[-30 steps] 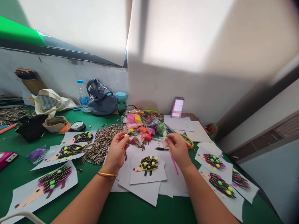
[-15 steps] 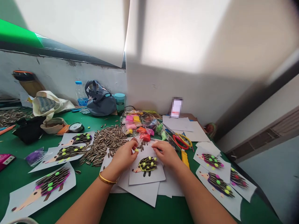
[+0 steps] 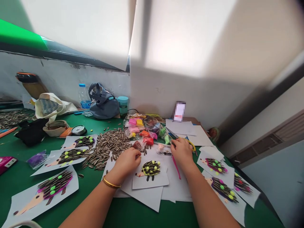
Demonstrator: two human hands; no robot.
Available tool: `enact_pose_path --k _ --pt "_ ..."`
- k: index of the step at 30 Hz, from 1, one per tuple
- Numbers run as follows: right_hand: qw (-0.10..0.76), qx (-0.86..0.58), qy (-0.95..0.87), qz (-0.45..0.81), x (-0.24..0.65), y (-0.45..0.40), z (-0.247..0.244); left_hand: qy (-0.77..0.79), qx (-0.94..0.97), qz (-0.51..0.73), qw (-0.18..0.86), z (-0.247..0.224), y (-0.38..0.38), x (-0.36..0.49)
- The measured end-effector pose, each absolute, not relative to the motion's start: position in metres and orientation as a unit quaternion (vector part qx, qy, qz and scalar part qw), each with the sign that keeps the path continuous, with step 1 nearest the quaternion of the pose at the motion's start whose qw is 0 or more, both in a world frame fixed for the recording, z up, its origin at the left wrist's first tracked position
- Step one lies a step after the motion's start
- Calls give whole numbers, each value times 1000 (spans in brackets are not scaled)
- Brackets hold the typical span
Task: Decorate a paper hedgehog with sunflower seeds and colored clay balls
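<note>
A hedgehog picture (image 3: 150, 168) made of seeds, yellow-green balls and a pink face lies on white paper between my hands. My left hand (image 3: 128, 161), with a gold bracelet at the wrist, is closed at the paper's left edge; what its fingers hold, if anything, is hidden. To the right, my right hand (image 3: 182, 152) is over the scissors (image 3: 193, 146), its fingers curled down and their tips partly hidden. A thin magenta strip (image 3: 176, 167) lies beside it. Between the hands, a small packet of pale pink clay (image 3: 161, 147) rests above the picture.
Sunflower seeds (image 3: 108, 144) are heaped behind my left hand. Bagged coloured clay (image 3: 142, 126) sits at the back centre. Finished hedgehog pictures lie left (image 3: 51, 190) and right (image 3: 220, 186). A phone (image 3: 179, 111) leans on the wall.
My right hand has moved right, from above the picture to the scissors, and the magenta strip now shows. The yellow-green bit at my left fingertips no longer shows. The view has shifted slightly.
</note>
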State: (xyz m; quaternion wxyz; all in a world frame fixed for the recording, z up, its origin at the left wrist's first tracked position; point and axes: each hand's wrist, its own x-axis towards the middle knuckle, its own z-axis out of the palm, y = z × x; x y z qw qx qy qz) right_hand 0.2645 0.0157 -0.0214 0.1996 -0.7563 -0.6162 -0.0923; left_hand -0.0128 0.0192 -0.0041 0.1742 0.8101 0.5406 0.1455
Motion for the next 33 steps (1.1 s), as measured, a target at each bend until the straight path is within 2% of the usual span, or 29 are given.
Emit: enact_pose_path --k 9,17,26,29,31,33 --pt "234 -712 -657 -85 261 20 -20 543 806 173 162 1 18 -13" --pt "135 -676 -723 -39 218 69 1 549 786 237 158 5 14 -12" --pt "137 -676 -724 -36 211 90 5 529 764 335 154 5 12 -13" --pt "175 -668 -722 -45 212 67 17 507 740 394 201 5 11 -11" --pt "257 -626 -736 -16 209 46 24 484 709 430 281 3 10 -7" --pt "302 -604 -737 32 204 22 28 451 670 450 380 2 7 -2"
